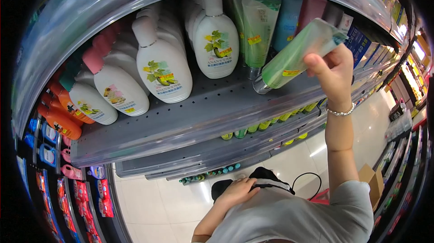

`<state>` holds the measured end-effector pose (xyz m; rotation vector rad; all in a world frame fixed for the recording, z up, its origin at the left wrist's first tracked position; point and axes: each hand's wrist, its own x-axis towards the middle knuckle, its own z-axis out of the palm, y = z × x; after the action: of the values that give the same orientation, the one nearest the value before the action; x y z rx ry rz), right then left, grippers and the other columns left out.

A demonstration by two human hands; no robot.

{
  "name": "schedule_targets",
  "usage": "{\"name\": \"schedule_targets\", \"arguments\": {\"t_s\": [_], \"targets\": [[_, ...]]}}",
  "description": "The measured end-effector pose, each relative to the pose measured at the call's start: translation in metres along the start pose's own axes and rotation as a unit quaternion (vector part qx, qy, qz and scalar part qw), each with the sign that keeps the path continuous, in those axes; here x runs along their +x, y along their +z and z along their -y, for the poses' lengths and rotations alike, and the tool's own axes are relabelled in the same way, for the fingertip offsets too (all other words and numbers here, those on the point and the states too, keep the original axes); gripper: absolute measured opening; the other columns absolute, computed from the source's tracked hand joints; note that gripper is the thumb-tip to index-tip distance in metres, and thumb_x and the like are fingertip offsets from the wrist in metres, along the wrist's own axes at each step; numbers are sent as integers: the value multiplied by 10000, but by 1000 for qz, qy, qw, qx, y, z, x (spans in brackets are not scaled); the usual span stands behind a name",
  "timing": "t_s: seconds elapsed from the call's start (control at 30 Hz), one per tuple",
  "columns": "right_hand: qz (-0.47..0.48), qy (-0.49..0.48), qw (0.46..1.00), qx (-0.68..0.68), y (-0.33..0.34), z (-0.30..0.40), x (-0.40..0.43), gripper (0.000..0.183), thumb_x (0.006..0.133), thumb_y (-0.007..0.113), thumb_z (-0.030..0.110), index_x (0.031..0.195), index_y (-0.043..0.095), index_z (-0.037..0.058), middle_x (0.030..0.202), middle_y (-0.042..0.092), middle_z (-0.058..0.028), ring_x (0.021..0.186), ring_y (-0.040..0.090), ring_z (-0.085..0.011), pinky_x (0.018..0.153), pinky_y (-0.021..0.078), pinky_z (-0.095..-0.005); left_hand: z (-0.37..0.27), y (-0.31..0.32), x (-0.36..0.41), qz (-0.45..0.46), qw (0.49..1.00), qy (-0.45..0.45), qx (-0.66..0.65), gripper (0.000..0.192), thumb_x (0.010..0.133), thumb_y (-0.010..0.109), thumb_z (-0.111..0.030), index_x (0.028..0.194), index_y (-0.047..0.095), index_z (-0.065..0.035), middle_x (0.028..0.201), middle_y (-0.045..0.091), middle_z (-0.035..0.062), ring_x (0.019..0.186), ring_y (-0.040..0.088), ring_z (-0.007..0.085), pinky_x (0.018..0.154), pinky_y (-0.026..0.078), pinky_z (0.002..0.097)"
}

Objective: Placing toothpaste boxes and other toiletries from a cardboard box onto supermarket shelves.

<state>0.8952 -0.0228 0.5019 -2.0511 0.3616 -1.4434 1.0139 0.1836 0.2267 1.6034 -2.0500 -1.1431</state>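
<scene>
My right hand (330,68), with a beaded bracelet at the wrist, grips a green translucent squeeze tube (295,56) by its wide crimped end. The tube leans to the left, its silver cap low over the grey shelf (210,102); whether the cap touches the shelf I cannot tell. Just left of it another green tube (259,36) stands cap down in front of a similar one. My left hand (239,190) rests on the front of my body at the waist, its fingers together, holding no visible object. White pump-less bottles (164,70) with capped tops stand in rows farther left.
Orange bottles (61,122) fill the shelf's left end. Blue and pink tubes (288,19) and blue boxes (361,44) stand to the right. A clear plastic lip (190,138) runs along the shelf's front edge. Lower shelves hold more goods. An open cardboard box (371,182) is at the lower right.
</scene>
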Motion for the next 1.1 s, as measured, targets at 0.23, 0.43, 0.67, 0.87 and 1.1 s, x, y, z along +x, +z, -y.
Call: {"name": "schedule_targets", "arguments": {"t_s": [0.23,0.43,0.67,0.87,1.1], "targets": [[92,79,988,-92,1,-14,15,240,752,677,169,775,534,-22,613,449,56,521,317,-7,446,285,-168,11,3,-4,-13,1000,-2,-23,396,865,476,-322,1118,463,-18,1118,511,176,994,511,331,845,412,355],[100,81,991,39,14,-15,19,264,784,622,89,914,413,-6,678,467,13,596,406,-18,514,339,-156,13,0,-1,-22,999,12,-21,383,866,476,-315,1111,464,-21,1105,512,176,978,516,326,835,412,354],[49,48,996,49,21,-25,4,451,773,628,80,1126,365,-16,721,515,-22,621,482,-57,521,391,-178,16,0,3,-18,999,17,-23,376,865,477,-313,1095,467,-16,1080,526,179,959,526,322,814,421,355],[118,65,985,-103,22,-24,-15,552,700,708,142,1117,382,-13,731,521,-46,616,503,-84,513,398,-191,12,0,3,-2,999,4,-52,374,858,491,-308,1092,467,-17,1034,550,185,936,538,323,797,431,360],[107,71,982,-137,25,-28,-22,578,702,705,164,1158,386,10,721,521,-47,635,529,-123,528,426,-221,11,2,2,11,998,-1,-59,382,854,495,-312,1101,466,-22,1023,555,190,933,544,322,796,433,361]]}}
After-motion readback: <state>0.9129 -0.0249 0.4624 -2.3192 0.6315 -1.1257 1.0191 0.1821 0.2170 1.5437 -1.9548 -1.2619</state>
